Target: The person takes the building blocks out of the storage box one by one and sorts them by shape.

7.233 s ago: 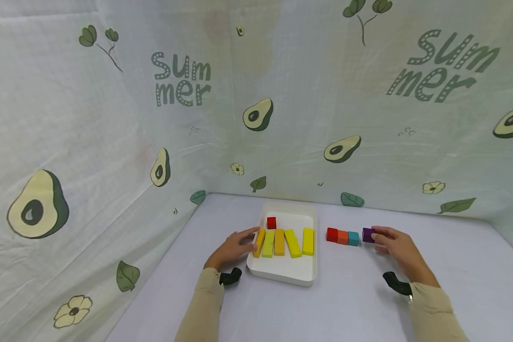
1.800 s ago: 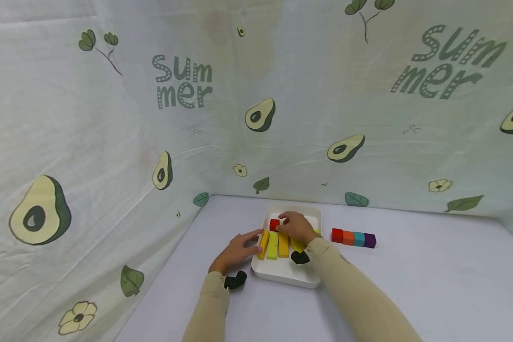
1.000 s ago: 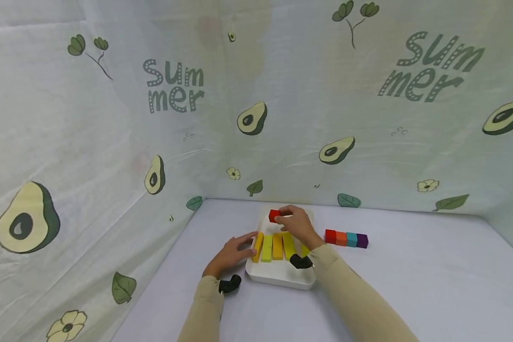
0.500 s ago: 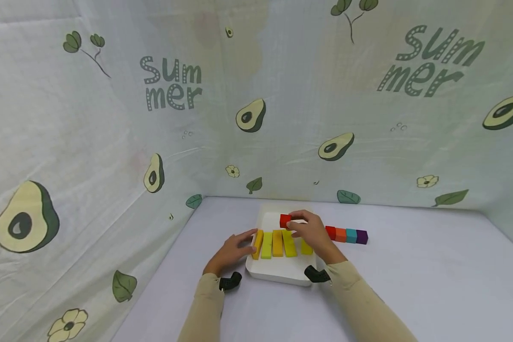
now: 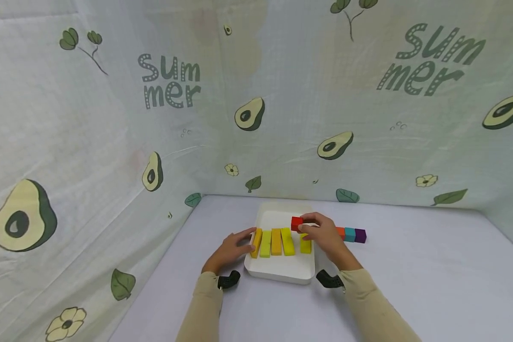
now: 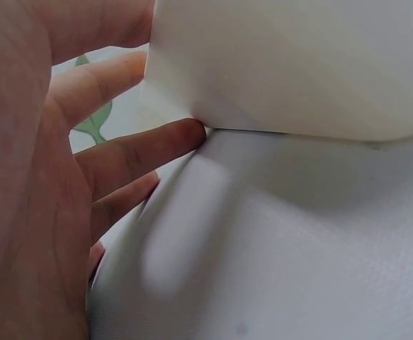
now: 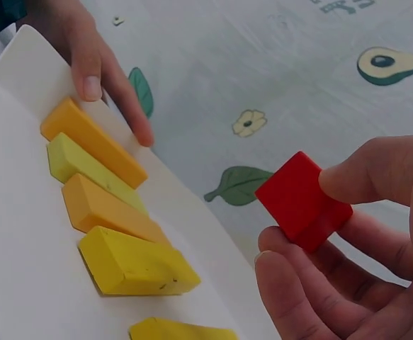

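Between the thumb and fingers of my right hand (image 5: 328,240) is a red cube (image 5: 296,223), held up over the right part of a white tray (image 5: 278,270). The right wrist view shows this red cube (image 7: 297,198) clear of the tray, thumb on one face and fingers beneath. At the tray's left rim my left hand (image 5: 228,252) grips the edge, thumb on the rim and fingers along the outer wall; the left wrist view has the fingertips (image 6: 192,132) against the tray's underside edge. Several yellow, orange and lime blocks (image 5: 276,242) lie side by side inside the tray.
Right of the tray a row of cubes stands on the white table (image 5: 410,275): an orange cube (image 5: 340,232), a teal cube (image 5: 349,234) and a purple cube (image 5: 360,235). The right hand covers the row's left end. A printed cloth (image 5: 282,156) hangs behind.
The purple cube has joined the row. My right hand then reached into the tray, took the red cube, lifted it and carried it right. The left hand has stayed at the rim.
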`<action>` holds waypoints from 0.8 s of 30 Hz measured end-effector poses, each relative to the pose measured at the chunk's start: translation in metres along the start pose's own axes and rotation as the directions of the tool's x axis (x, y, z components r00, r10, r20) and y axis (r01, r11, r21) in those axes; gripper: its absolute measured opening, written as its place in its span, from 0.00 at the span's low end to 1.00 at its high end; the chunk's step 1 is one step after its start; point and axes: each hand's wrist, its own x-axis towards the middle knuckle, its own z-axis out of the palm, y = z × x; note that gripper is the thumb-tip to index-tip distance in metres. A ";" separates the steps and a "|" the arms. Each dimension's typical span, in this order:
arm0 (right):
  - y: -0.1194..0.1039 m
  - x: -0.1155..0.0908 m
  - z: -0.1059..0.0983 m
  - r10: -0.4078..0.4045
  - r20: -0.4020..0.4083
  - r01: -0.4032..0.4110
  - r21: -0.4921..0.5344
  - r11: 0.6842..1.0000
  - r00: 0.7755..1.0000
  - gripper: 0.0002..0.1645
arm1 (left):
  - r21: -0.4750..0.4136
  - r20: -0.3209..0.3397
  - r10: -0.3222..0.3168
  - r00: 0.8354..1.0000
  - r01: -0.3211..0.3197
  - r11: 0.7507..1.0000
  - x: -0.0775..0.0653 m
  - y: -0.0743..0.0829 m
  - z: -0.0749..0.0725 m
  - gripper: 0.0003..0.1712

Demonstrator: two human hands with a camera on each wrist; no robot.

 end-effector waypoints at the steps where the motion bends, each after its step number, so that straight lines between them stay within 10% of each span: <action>1: 0.000 -0.001 -0.001 0.001 -0.001 -0.001 -0.004 1.000 1.000 0.23 | 0.000 0.001 -0.005 1.000 0.005 1.000 0.000 0.000 0.000 0.36; 24: 0.014 -0.016 -0.057 0.004 -0.081 -0.010 -0.078 0.997 0.997 0.30 | -0.026 0.015 0.002 1.000 -0.002 1.000 0.001 0.002 -0.003 0.35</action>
